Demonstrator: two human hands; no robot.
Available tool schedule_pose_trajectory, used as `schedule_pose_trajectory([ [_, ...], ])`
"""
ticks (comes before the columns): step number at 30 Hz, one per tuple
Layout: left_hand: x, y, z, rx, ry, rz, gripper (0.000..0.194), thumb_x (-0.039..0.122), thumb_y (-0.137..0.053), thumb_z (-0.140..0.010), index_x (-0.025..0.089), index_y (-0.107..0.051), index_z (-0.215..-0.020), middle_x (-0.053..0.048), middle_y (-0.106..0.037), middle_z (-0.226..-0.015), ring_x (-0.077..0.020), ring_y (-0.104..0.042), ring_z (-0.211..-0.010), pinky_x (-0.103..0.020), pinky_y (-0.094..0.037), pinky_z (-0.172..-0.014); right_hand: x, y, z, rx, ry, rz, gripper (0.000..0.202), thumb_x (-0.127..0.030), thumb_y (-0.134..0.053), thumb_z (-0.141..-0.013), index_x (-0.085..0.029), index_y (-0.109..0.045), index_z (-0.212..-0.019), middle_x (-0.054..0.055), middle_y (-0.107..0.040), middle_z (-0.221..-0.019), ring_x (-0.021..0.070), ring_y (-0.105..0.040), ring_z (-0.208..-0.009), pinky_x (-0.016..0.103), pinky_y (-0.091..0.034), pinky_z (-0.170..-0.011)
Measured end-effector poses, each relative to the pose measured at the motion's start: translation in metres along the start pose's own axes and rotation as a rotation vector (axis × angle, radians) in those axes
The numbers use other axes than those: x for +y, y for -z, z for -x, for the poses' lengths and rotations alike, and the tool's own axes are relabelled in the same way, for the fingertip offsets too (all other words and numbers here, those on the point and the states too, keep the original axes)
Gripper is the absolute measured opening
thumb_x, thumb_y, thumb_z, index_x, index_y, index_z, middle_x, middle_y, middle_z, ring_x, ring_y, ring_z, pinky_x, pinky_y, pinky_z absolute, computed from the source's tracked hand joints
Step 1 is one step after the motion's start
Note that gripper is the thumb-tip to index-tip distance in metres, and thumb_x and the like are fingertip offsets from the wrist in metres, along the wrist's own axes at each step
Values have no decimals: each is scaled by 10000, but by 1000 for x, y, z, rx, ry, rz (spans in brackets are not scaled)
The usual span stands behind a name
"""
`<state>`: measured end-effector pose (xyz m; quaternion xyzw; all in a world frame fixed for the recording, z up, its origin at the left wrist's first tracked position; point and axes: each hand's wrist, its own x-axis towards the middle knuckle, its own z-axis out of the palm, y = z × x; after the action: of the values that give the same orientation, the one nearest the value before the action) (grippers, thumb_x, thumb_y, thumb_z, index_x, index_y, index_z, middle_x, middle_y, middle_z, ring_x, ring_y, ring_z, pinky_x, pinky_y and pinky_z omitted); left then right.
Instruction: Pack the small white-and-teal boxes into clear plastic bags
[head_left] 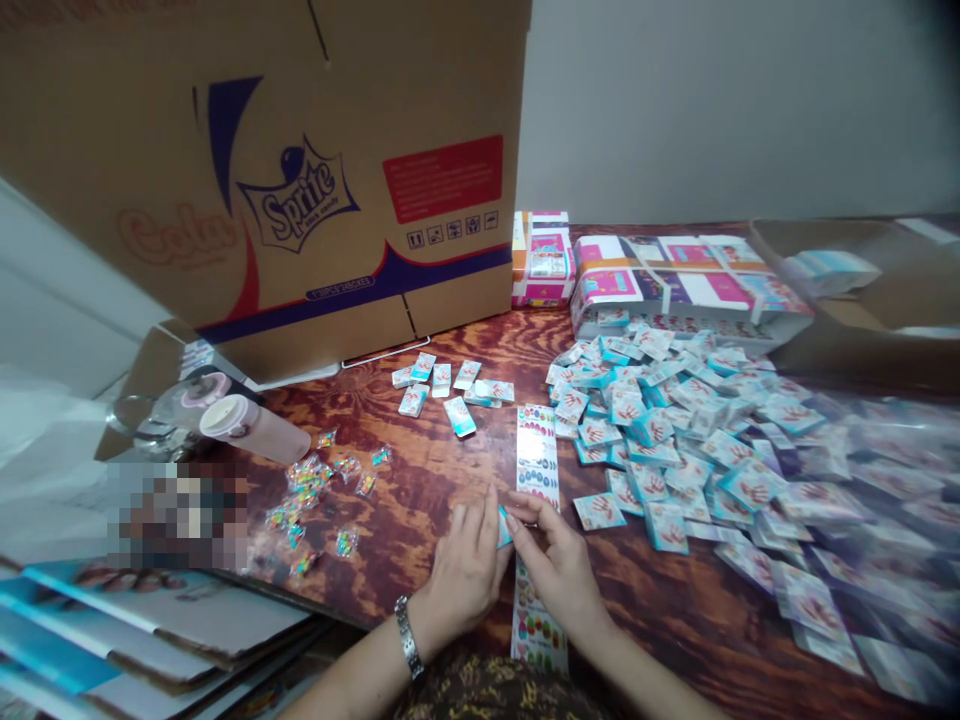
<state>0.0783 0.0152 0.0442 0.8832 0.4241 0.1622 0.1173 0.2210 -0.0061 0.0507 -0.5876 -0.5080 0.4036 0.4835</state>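
Observation:
Between my two hands is a small blue-and-white box [504,528], mostly hidden by the fingers. My left hand [466,552] is closed along its left side, with a metal watch band on the wrist. My right hand [555,560] pinches the box from the right with thumb and fingers. Beneath the hands runs a long sticker sheet [537,455] with rows of coloured pictures. A big heap of small boxes [652,430] printed with a red hand lies to the right. Several similar boxes [442,380] are scattered ahead, and small bags of colourful candy [306,485] lie to the left.
A large cardboard carton [360,270] stands at the back left. Pink-and-white packs [667,275] and an open carton [847,320] line the back right. A pale tumbler [259,428] lies tilted at the left, above stacked printed cardboard [150,610].

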Motion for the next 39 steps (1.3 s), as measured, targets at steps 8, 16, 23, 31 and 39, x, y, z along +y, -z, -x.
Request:
schedule_pose_trajectory([
  [8,2,1,-6,-20,46,-84,668,229,-327,-903,77,68,-1420,-172,-531,-1095,-267,-493,-948,-361,-487,-732,-2,-11,15,82,164,206,300,-226,-411,-905,-217,-523,-1183,91,-591,-1163,205,-556,-1078,363,-451,-932],
  [16,2,-10,-11,-30,62,-24,671,181,-334,-879,130,42,-1431,-169,-504,-1199,-287,-476,-1043,-422,-459,-831,0,2,-1,-71,39,66,349,-270,-485,-877,-235,-494,-1224,68,-606,-1170,200,-574,-1067,343,-479,-898],
  [23,2,-3,-19,-27,-49,73,696,352,-439,-885,139,-70,-1434,-173,-283,-1431,-318,-296,-1281,-458,-376,-979,6,63,-53,231,-71,-243,363,-339,-648,-764,-213,-565,-1095,64,-634,-1089,192,-601,-987,355,-495,-855],
  [31,-10,-15,-8,-94,-29,159,521,277,-442,-887,175,-287,-1373,-136,-434,-1331,-265,-412,-1205,-445,-399,-981,32,85,-64,247,-76,-110,532,-446,-552,-815,-215,-427,-1278,96,-598,-1159,210,-614,-984,404,-485,-868],
  [39,-7,-14,-5,-155,-69,170,454,246,-456,-877,170,-376,-1317,-122,-477,-1265,-262,-407,-1188,-448,-393,-997,64,60,-63,-438,329,1090,763,-456,-646,-729,-126,-358,-1354,162,-376,-1399,303,-287,-1310,502,-213,-1059],
])
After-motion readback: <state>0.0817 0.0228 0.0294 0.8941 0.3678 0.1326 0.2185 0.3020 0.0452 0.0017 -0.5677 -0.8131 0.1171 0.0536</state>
